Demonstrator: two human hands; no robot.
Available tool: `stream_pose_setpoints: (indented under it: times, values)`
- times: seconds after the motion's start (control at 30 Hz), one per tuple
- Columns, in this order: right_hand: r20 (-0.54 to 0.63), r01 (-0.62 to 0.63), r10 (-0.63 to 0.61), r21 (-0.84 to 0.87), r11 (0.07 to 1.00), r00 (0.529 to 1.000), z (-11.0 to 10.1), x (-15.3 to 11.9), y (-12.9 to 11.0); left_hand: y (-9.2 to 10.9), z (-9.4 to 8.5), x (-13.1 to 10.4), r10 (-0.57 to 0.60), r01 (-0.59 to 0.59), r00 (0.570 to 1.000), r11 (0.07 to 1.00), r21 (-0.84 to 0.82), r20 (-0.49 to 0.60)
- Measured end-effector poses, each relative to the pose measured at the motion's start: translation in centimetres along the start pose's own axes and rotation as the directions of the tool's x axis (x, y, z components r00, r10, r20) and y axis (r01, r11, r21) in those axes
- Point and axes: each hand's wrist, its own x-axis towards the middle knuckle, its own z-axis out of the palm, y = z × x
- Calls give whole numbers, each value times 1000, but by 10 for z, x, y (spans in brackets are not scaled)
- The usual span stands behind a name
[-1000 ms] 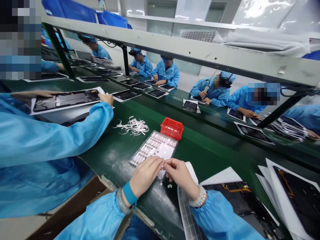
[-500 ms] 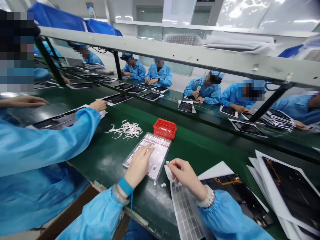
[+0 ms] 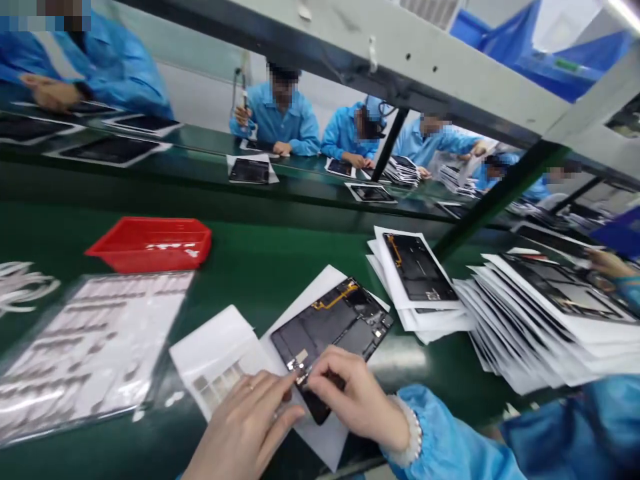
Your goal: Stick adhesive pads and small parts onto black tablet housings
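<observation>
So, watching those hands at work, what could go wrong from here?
The left hand and right hand are crowded together at one end of the black panel, so a fingertip might knock the small parts there. Loose white bits on the green table could get brushed away. At the right, the stack of sheets is unevenly fanned out, so a bump might make it slide.

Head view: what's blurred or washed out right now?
Head view: the parts sheet at left looks smeared; head view: pale glare on the green table, right of the black panel; head view: detail at the right hand is too small to read.
</observation>
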Motion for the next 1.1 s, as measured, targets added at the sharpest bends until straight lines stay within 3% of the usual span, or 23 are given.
stream_pose_setpoints:
  times: [0.13,0.27,0.47,0.57,0.67,0.73,0.8,0.97,1.1]
  values:
    - [-216,-125,72,-243,962,974,-64,-10,44,7,20,-3,177,-184,983,970,161,55]
    - [-184,-235,161,-513,826,970,-104,-11,78,6,31,-6,299,-317,946,936,153,127]
    - [-9,-199,263,-677,708,965,-105,0,78,-1,31,-5,357,-397,909,899,184,215]
    - [68,-106,273,-812,574,960,-103,4,71,-4,31,-5,389,-427,898,885,187,207]
    - [70,-37,247,-914,405,966,-96,3,67,-6,32,-7,402,-444,889,875,193,222]
    - [52,-37,246,-939,343,968,-93,2,64,-9,33,-9,410,-456,881,869,191,236]
    - [38,-68,273,-927,370,961,-95,6,62,-11,34,-10,426,-470,872,866,170,244]
    - [122,-84,316,-819,567,941,-116,34,61,-15,34,-9,436,-472,874,867,158,216]
    - [46,-138,283,-792,595,958,-122,53,71,-15,32,-5,448,-483,870,859,172,205]
